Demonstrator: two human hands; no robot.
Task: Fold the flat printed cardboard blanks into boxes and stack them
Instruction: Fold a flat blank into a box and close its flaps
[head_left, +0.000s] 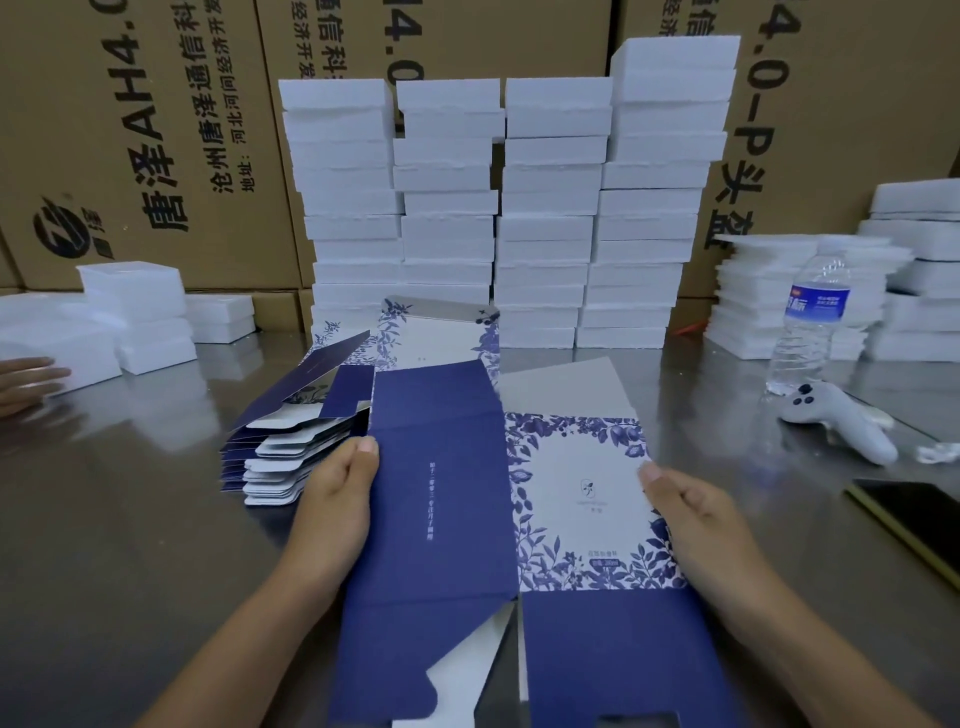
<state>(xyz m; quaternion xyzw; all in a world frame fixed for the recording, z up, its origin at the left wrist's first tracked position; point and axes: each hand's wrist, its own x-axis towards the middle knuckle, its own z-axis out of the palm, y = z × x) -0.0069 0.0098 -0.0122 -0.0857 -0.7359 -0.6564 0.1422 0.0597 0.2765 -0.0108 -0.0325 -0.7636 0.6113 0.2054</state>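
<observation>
Foam stacks (498, 218) are ranged along the table's (130, 519) far edge. A printed blank (447, 499) is pinched at its sides by left hand (337, 499) and right hand (696, 519), thumbs uppermost.

A reflective metal table (130, 519) fills the foreground. At 12 o'clock, stacks of white foam blocks (550, 208) rise against a wall of brown shipping cartons (270, 218) printed with black Chinese characters; soft, even light falls, possibly from overhead.
</observation>
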